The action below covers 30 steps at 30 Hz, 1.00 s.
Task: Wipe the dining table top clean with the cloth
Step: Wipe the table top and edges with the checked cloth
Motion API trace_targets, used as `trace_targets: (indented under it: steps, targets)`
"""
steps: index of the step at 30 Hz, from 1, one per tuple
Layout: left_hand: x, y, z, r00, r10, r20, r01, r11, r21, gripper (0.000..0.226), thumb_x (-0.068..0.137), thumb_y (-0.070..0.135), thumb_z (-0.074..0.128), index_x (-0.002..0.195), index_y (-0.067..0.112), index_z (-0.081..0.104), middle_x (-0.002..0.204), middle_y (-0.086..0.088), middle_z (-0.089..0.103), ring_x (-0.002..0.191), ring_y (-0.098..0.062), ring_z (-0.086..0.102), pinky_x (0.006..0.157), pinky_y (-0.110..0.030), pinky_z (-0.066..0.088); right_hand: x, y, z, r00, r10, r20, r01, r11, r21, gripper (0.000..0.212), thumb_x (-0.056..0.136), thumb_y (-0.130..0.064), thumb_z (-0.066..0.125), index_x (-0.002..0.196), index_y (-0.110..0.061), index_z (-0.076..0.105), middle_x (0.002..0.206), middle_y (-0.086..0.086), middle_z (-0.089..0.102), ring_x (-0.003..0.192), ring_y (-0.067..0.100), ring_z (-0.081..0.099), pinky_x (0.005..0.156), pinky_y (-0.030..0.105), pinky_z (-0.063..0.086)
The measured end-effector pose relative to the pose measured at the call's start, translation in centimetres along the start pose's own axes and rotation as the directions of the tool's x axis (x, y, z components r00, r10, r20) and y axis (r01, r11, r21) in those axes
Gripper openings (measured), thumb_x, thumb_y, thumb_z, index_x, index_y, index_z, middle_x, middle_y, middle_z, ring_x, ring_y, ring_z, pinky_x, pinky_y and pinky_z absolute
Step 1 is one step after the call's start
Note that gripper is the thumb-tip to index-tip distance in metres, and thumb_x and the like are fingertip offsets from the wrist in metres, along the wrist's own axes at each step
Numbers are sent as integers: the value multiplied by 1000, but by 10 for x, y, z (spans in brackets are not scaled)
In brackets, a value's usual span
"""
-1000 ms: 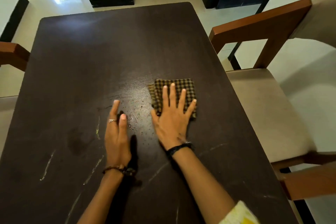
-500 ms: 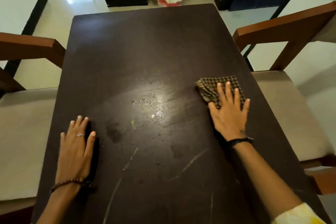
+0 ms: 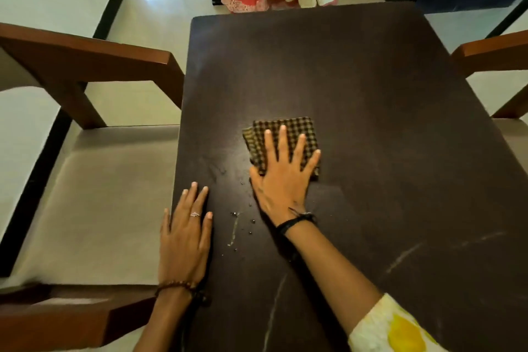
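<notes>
Pressing flat, fingers spread, right hand (image 3: 283, 177) pins checked cloth (image 3: 285, 138) to bench (image 3: 371, 94); droplets (image 3: 243, 223) lie near-left of it, beside splayed, empty left hand (image 3: 185, 237).

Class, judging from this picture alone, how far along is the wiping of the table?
Done: the far half of the table looks free of marks. In hand: the right hand presses the checked cloth flat. Left: droplets between the hands and pale streaks nearer the person.
</notes>
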State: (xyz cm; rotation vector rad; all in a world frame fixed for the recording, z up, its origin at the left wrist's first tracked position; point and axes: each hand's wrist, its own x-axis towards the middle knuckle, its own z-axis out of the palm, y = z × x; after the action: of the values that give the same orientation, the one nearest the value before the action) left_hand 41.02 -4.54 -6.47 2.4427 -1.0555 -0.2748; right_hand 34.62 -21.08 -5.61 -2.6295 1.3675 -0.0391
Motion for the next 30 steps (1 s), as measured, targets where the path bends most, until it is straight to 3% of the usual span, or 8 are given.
trace_targets:
  steps: [3,6,10,16,20,23,26,30]
  targets:
    - [-1,-2,3,997,-43,-63,38,996,-83,49,95,22,39,141,17,26,150,2,20,138,-13,18,114,-42,16,-6,-10,5,981,-191,45,191,981,-10,73,89,-56,35,148,-30,0,159,1,-4,144,35,-6,111,60,-10]
    - [-1,-4,3,976,-156,-153,129,976,-174,50,95,27,36,142,15,24,151,-5,25,137,-18,24,111,-40,23,-7,29,-1,953,-300,42,300,954,-2,69,86,-56,35,147,-38,6,159,-4,5,145,33,0,114,53,-7]
    - [0,-6,4,962,-227,-148,173,935,-308,54,94,38,31,143,20,20,149,-4,29,135,-16,28,109,-40,29,-23,75,-14,991,-129,25,130,991,-23,69,82,-58,21,146,-38,7,158,-4,5,145,31,1,115,52,-4]
    - [-1,-12,5,968,-194,-157,115,906,-408,59,88,53,28,142,32,19,147,3,31,133,-11,29,106,-35,31,-61,25,-7,992,122,26,-122,993,1,81,87,-53,38,148,-23,-7,158,11,-7,142,42,-8,113,59,-7]
    - [0,-17,4,960,-233,-154,100,803,-588,52,87,55,30,137,45,23,144,13,33,130,2,30,106,-30,31,-57,-30,3,999,24,27,-25,1000,16,88,84,-55,43,149,-16,-1,157,16,-5,142,44,-6,108,58,-16]
    - [0,-18,2,956,-254,-145,88,724,-684,52,86,54,33,137,48,22,147,10,33,132,0,30,106,-26,32,-32,-63,9,996,-76,55,74,997,28,85,86,-55,39,148,-18,-6,157,14,-12,142,40,-13,104,56,-23]
    - [1,-15,-1,949,-251,-193,46,712,-701,53,86,55,34,136,52,16,150,7,26,134,-1,25,106,-17,28,-4,-92,12,976,-198,88,196,980,38,81,88,-55,37,148,-21,-6,157,14,-13,142,39,-13,107,59,-18]
    - [2,-14,-4,914,-294,-280,9,704,-710,63,82,66,34,137,43,12,149,15,13,134,5,20,101,-6,26,2,-105,11,921,-367,132,360,930,73,76,90,-53,37,148,-26,-4,157,12,-11,143,38,-11,110,59,-13]
